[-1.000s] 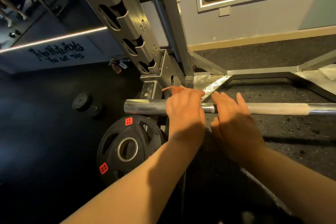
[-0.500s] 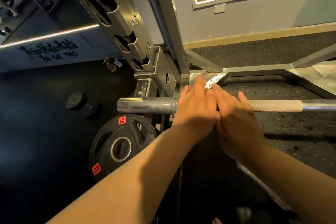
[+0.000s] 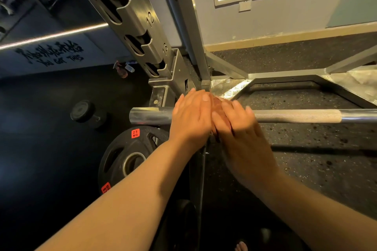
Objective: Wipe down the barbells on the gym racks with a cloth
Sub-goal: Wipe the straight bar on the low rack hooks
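The step in hand looks like the wiping itself, at the place where the barbell's thin shaft meets its thicker sleeve. The bar lies level and low across the rack, its sleeve end pointing left above a 25 kg plate. The left hand lies over the bar with its fingers straight and flat, clenching nothing, and it partly overlaps the right hand, whose fingers are spread and pressed on the shaft. Both thumbs are hidden, so I cannot tell whether either wraps underneath. A reddish patch between the hands is probably the cloth, pinned against the steel, though little of it shows. The pale knurled stretch to the right seems not yet covered. The next move likely calls for steady downward pressure while sliding the cloth rightward along it, keeping the fabric from snagging on the rough knurling.
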`<action>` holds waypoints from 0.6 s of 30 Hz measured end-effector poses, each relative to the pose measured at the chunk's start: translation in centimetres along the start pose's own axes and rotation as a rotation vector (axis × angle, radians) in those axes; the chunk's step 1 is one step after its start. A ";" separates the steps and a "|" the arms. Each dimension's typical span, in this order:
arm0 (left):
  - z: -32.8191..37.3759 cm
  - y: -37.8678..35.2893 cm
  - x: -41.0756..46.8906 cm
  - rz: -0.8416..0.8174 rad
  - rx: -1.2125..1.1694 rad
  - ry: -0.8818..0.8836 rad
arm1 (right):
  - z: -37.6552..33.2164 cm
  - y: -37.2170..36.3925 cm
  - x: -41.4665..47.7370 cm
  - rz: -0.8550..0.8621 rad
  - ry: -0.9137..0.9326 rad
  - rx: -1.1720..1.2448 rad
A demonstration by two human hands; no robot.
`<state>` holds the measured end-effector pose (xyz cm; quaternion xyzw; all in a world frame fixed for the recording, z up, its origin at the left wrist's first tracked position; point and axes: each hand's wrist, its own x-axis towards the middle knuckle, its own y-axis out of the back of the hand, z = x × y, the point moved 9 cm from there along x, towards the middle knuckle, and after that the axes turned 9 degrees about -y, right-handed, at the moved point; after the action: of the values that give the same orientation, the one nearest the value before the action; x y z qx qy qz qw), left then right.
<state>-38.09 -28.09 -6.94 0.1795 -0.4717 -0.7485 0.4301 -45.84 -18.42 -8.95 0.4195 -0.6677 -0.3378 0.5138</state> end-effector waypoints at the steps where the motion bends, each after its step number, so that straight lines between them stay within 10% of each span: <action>1: -0.1 -0.1 -0.1 -0.014 0.010 0.010 | -0.2 0.0 -1.0 0.024 0.022 -0.005; 11: -0.7 -0.3 -0.2 0.057 0.057 0.050 | -0.6 1.1 4.1 0.167 -0.009 -0.215; 18: -1.1 -0.4 1.6 -0.032 0.219 0.124 | 6.3 1.0 3.2 -0.033 -0.288 -0.128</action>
<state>-38.45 -29.88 -7.63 0.2786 -0.5202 -0.6867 0.4244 -52.56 -20.73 -8.30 0.3440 -0.7047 -0.4445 0.4330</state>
